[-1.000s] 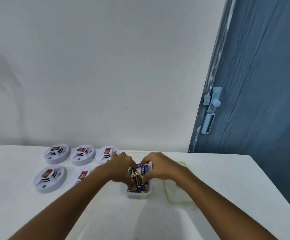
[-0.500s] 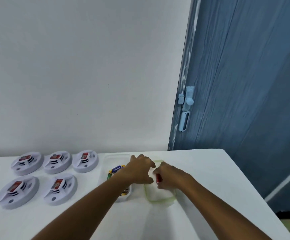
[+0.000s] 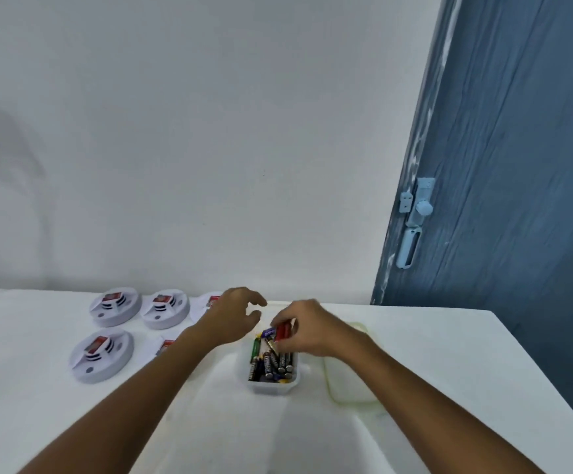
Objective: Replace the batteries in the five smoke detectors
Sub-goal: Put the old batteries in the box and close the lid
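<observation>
Several round white smoke detectors lie on the white table's left side, one at the back left [image 3: 115, 306], one beside it [image 3: 165, 308], one in front [image 3: 101, 355]; two more are partly hidden behind my left arm. A small clear box [image 3: 273, 384] in the middle holds several batteries [image 3: 271, 362]. My right hand [image 3: 309, 328] is over the box's far end, fingers pinched on red batteries [image 3: 283, 331]. My left hand [image 3: 235, 318] hovers just left of the box, fingers apart, holding nothing.
The box's clear lid [image 3: 350, 374] with a greenish rim lies flat on the table [image 3: 449, 354] just right of the box. A white wall runs behind the table. A blue door [image 3: 517, 165] with a pale latch [image 3: 418, 208] stands at the right.
My right hand has moved from over the lid back to the box, still gripping red batteries. My left hand has come off the box and opened. The view has swung back left.
</observation>
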`<state>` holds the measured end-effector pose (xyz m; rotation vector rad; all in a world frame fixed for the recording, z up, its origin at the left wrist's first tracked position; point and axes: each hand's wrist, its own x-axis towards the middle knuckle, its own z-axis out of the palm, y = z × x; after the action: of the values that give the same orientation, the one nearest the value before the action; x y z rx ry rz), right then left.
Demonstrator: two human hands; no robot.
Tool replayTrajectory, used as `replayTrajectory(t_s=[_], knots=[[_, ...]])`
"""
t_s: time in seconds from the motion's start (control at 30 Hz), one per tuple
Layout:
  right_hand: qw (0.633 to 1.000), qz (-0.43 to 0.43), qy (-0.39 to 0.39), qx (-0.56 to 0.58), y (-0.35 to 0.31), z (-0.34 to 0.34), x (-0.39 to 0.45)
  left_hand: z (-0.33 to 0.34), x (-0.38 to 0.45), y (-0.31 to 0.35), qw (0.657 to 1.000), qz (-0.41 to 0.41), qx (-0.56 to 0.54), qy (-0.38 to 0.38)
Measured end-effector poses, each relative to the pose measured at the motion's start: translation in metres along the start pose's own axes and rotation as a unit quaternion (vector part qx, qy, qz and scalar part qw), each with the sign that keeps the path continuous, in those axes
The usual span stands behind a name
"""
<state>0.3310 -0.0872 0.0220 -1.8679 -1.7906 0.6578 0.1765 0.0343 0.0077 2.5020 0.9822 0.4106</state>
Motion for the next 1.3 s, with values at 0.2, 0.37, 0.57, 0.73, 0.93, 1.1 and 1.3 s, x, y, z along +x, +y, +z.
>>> replayTrajectory(t_s=[0.2, 0.37, 0.57, 0.73, 0.93, 1.1, 1.3], knots=[[0.998, 0.036, -0.003, -0.050, 0.003, 0.027, 0.008, 0.005, -0.011, -0.008, 1.000, 0.013, 0.010, 0.005], [0.962, 0.116, 0.239, 0.062, 0.059, -0.009, -0.024, 0.016, -0.018, 0.016, 0.977, 0.084, 0.119, -0.157], [0.922, 0.359, 0.127, -0.070, 0.122, -0.020, -0.075, 0.030, -0.009, 0.029, 0.961, 0.081, 0.206, -0.164], [0.902, 0.413, 0.122, 0.037, 0.131, -0.009, -0.070, 0.020, 0.004, 0.050, 0.986, 0.085, 0.092, -0.113], [0.888, 0.338, 0.279, 0.138, 0.100, -0.035, -0.060, 0.032, 0.005, 0.104, 0.973, 0.016, -0.206, -0.103], [0.925, 0.183, 0.333, -0.027, 0.019, -0.050, -0.061, 0.036, 0.003, 0.142, 0.768, -0.177, -0.592, -0.168], [0.957, 0.002, 0.289, 0.008, 0.000, -0.037, -0.059, 0.020, 0.006, 0.124, 0.748, -0.164, -0.641, -0.048]])
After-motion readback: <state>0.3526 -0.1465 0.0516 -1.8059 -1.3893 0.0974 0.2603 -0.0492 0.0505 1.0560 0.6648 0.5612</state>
